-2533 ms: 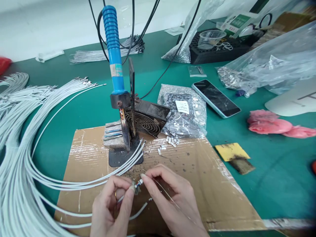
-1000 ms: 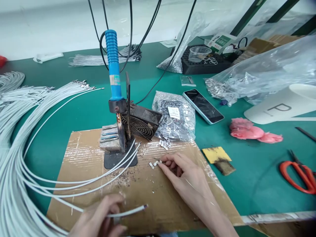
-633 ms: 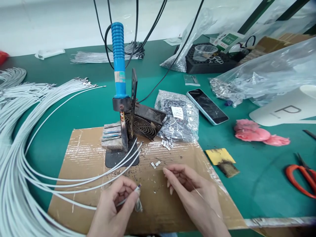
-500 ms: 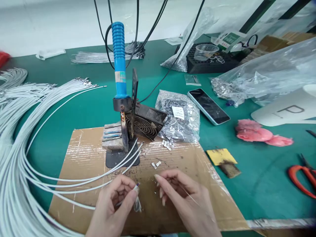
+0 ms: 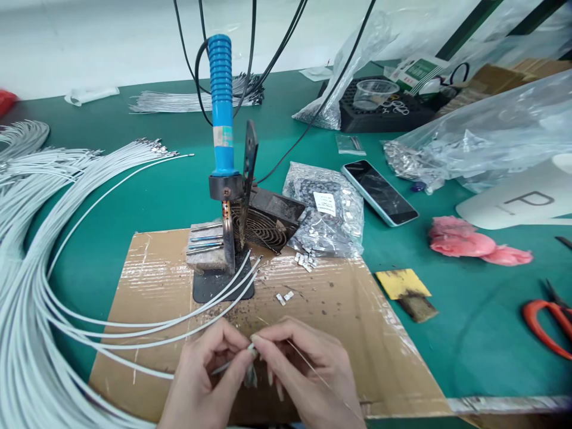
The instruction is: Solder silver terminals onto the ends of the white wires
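Note:
My left hand (image 5: 203, 381) pinches the free end of a thin white cable (image 5: 134, 366) low over the cardboard sheet (image 5: 357, 333). My right hand (image 5: 308, 372) meets it fingertip to fingertip, pinching a tiny metal piece too small to name at the cable's tip. A thin solder wire runs back along my right hand. Two loose small metal terminals (image 5: 283, 297) lie on the cardboard just beyond my fingers. A blue-handled soldering iron (image 5: 222, 113) stands upright in its holder behind them.
A big bundle of white cables (image 5: 27, 250) arcs along the left. A small black fan (image 5: 263, 223), a bag of terminals (image 5: 328, 211), a phone (image 5: 379, 192), a yellow sponge (image 5: 404, 285), pink cloth (image 5: 473, 245) and red scissors (image 5: 549, 319) lie on the green table.
My right hand reached out to the loose terminals, then came back. Both hands have now closed together at the cable's tip.

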Demonstrator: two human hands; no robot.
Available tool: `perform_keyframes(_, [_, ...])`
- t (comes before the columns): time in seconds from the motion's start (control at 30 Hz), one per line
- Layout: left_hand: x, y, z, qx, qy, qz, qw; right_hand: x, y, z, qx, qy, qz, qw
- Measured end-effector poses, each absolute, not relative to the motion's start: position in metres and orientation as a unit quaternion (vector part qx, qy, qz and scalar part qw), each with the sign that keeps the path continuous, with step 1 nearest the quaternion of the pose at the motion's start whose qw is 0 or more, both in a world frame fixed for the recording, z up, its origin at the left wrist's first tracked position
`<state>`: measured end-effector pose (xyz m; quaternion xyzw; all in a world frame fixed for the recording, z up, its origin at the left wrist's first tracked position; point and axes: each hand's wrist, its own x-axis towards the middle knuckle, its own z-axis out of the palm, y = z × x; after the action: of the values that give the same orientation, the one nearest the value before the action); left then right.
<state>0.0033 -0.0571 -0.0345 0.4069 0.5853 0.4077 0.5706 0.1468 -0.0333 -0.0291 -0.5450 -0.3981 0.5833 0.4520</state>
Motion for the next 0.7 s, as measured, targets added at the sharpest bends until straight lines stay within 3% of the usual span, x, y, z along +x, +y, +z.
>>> perform_keyframes(0.07, [0.003,-0.061,-0.037,0.490,0.604,0.381,0.500,0.155,-0.026,-0.028,-0.555,-0.341,0.570,0.501])
perform_keyframes(0.17, [0.003,-0.062,-0.037,0.677,0.570,0.357,0.297,0.179,-0.010,-0.029,-0.568,-0.274,0.509,0.586])
perform_keyframes(0.27, [0.002,-0.060,-0.037,0.839,0.438,0.319,0.055,0.202,-0.003,-0.035,-0.579,-0.291,0.485,0.588])
perform_keyframes(0.33, [-0.001,-0.058,-0.043,0.894,0.353,0.277,0.017,0.207,-0.005,-0.040,-0.580,-0.311,0.493,0.569])
perform_keyframes(0.37, [-0.002,-0.057,-0.047,0.899,0.336,0.271,0.067,0.206,-0.008,-0.042,-0.579,-0.318,0.501,0.559])
perform_keyframes(0.43, [-0.006,-0.056,-0.053,0.816,0.386,0.277,0.329,0.199,-0.016,-0.044,-0.578,-0.325,0.512,0.546])
perform_keyframes(0.5, [-0.011,-0.055,-0.053,0.586,0.489,0.291,0.577,0.188,-0.022,-0.042,-0.579,-0.331,0.528,0.526])
perform_keyframes(0.53, [-0.012,-0.053,-0.050,0.464,0.516,0.304,0.653,0.182,-0.024,-0.039,-0.581,-0.334,0.539,0.510])
perform_keyframes(0.6, [-0.013,-0.051,-0.040,0.308,0.540,0.346,0.703,0.171,-0.026,-0.032,-0.587,-0.338,0.561,0.476])
perform_keyframes(0.7, [-0.009,-0.048,-0.025,0.257,0.565,0.405,0.671,0.159,-0.026,-0.023,-0.583,-0.358,0.585,0.436])
